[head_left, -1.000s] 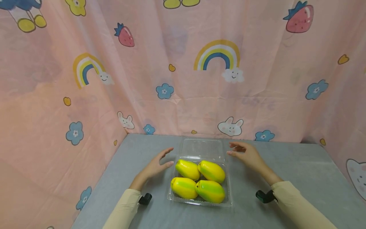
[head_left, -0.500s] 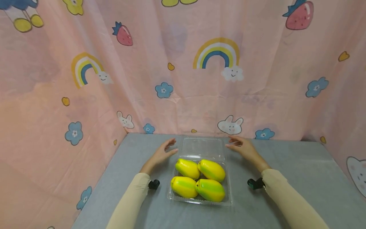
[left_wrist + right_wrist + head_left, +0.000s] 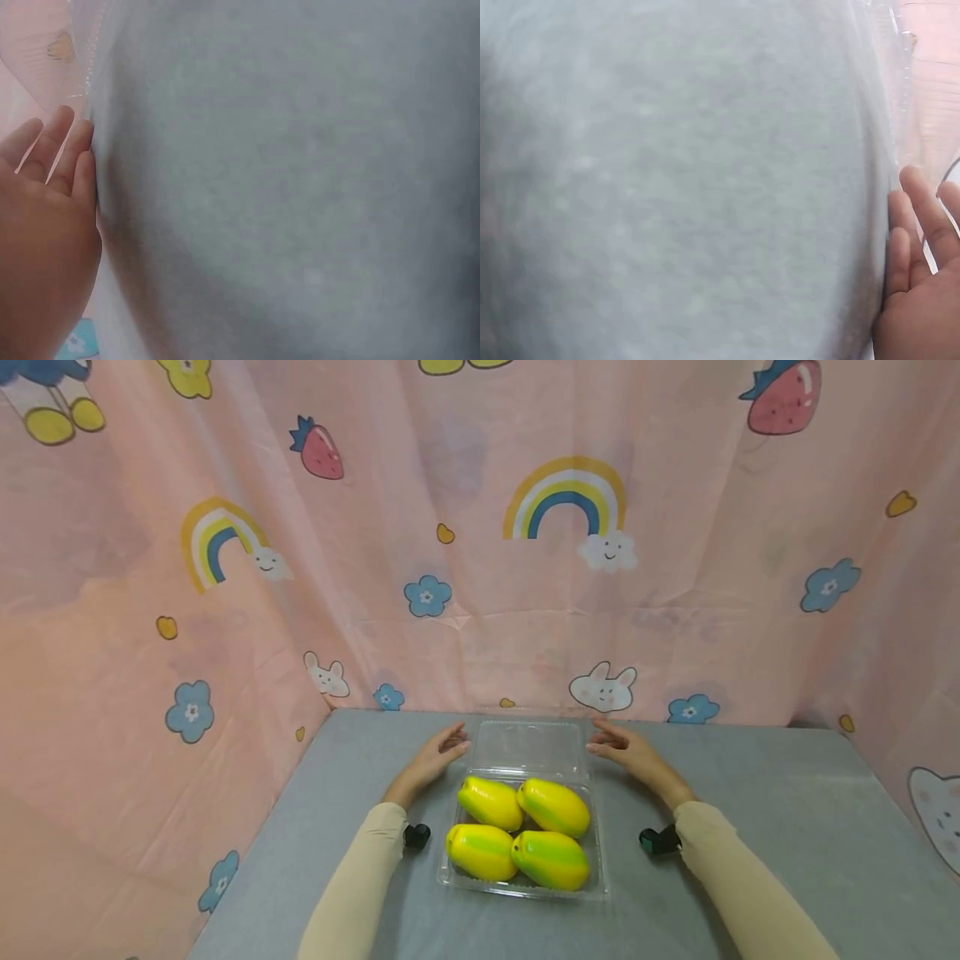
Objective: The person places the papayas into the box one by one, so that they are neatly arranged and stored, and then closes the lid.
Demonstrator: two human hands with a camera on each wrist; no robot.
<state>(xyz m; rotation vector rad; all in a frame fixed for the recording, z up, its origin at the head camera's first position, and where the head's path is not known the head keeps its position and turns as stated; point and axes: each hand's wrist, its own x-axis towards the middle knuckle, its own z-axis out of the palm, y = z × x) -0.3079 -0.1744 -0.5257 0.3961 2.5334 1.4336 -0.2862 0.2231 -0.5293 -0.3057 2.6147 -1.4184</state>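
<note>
A clear plastic clamshell box [image 3: 600, 868] lies open on the grey table, with its clear lid [image 3: 529, 748] folded back toward the curtain. Several yellow-green fruits [image 3: 551, 860], shaped like papayas, fill the base in two rows. My left hand [image 3: 429, 760] is just left of the lid, fingers loosely bent and holding nothing. On the lid's right side my right hand [image 3: 633, 758] mirrors it, also holding nothing. Whether either hand's fingertips touch the lid's edge, I cannot tell. Both wrist views show fingers extended, low over the cloth near the clear plastic.
A grey cloth covers the table [image 3: 772, 827]. Behind and to the sides hangs a pink curtain [image 3: 480, 635] printed with rainbows, flowers and rabbits, meeting the table's back edge. A small black camera sits on each wrist.
Both hands have moved forward and inward, from beside the front of the lid to either side of its far part. The box and fruits have stayed in place.
</note>
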